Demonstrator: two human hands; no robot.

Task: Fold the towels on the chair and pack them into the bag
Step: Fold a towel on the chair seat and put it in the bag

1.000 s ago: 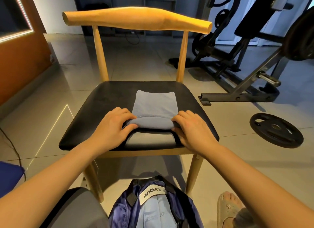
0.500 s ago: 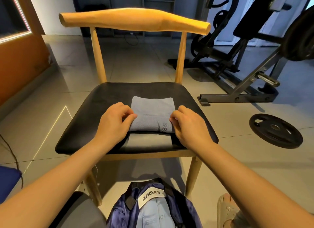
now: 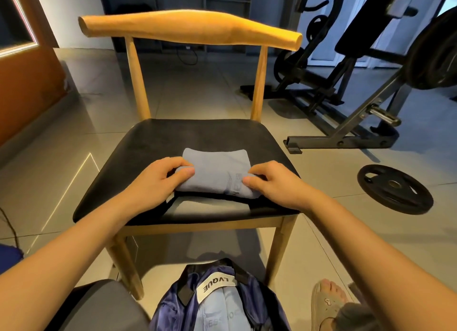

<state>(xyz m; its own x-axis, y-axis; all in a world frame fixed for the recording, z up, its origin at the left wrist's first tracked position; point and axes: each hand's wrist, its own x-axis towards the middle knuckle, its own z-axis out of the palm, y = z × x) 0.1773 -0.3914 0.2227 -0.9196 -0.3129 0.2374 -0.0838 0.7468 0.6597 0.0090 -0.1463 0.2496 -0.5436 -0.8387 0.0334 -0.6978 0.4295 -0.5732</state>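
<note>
The open bag (image 3: pixel 173 311) sits on the floor nearest the person. Above it, the left hand (image 3: pixel 158 180) and right hand (image 3: pixel 274 182) each pinch the blue towel (image 3: pixel 215 165) at its near fold. That fold has rolled farther up the chair seat (image 3: pixel 197 135) than a second ago, so this fold looks nearly finished.

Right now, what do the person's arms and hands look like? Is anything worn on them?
Nothing is worn on them. The left hand and right hand are bare: no gloves, and no ring that I can see. The left forearm and right forearm are bare too, with no sleeve, watch or band in view.
</note>
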